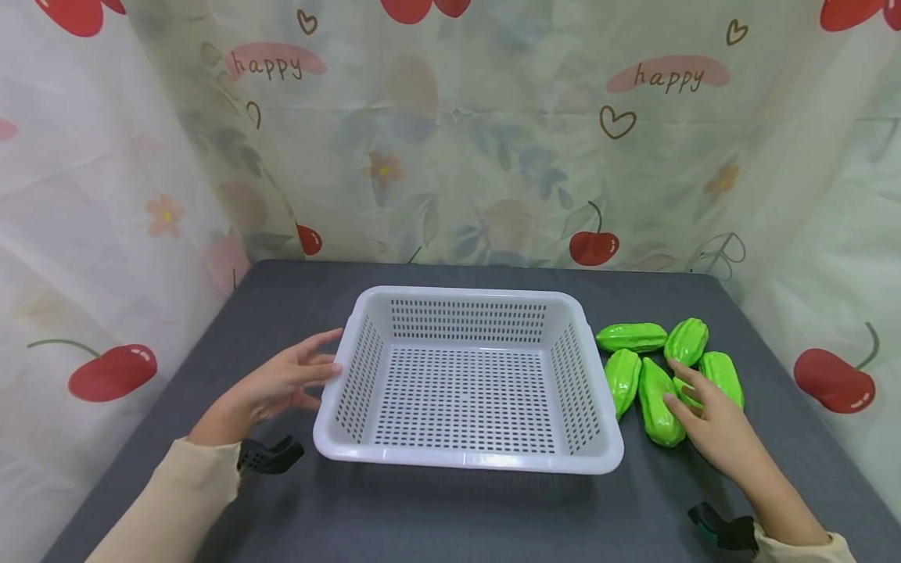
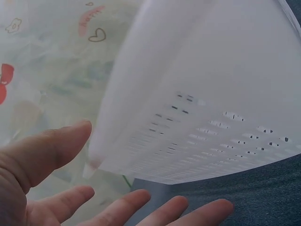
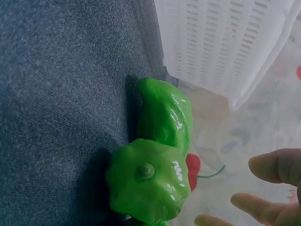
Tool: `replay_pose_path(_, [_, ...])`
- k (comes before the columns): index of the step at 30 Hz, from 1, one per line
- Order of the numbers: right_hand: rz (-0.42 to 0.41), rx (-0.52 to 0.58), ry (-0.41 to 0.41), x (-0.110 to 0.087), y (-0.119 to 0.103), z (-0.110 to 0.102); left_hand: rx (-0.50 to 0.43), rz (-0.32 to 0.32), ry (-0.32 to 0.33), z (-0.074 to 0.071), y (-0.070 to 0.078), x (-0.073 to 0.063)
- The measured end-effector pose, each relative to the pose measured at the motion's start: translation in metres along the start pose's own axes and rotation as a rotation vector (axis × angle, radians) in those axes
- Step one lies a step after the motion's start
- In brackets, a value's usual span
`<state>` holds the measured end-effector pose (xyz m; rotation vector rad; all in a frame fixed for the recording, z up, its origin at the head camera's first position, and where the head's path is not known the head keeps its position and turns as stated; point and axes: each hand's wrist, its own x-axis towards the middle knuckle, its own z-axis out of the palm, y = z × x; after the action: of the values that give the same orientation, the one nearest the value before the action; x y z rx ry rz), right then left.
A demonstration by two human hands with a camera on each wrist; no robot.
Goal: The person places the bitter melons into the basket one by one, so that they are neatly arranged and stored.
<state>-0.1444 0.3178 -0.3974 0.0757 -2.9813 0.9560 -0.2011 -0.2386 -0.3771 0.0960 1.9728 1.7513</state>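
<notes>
A white perforated plastic basket [image 1: 468, 459] stands at the middle of the table, with nothing inside it. My left hand [image 1: 278, 383] is beside the basket's left rim, fingers spread; whether a fingertip touches the rim I cannot tell. Right of the basket lie several glossy green ribbed vegetables [image 1: 660, 407], pepper-like in shape, their exact kind unclear. Over their right side hovers my right hand [image 1: 721, 430], fingers relaxed and partly covering one. In the right wrist view, one green vegetable [image 3: 148, 181] faces the camera with its stem nub, apart from the fingers.
A dark grey cloth [image 1: 394, 516] covers the table. Behind and at both sides hangs a pale curtain [image 1: 457, 156] printed with cherries and flowers. Each wrist wears a black strap, such as the left strap [image 1: 271, 455].
</notes>
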Motion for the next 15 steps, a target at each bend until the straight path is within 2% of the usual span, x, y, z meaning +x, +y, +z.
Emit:
replay_pose_path(6, [0.020,-0.017,0.001,-0.0016,0.0031,-0.0017,-0.064,-0.018,-0.012,0.0001,-0.0015,0.0005])
replay_pose_path(15, [0.033,-0.027,0.008,-0.0038,0.0049,-0.0020,-0.094,-0.017,-0.031,-0.0010,-0.0038,0.0005])
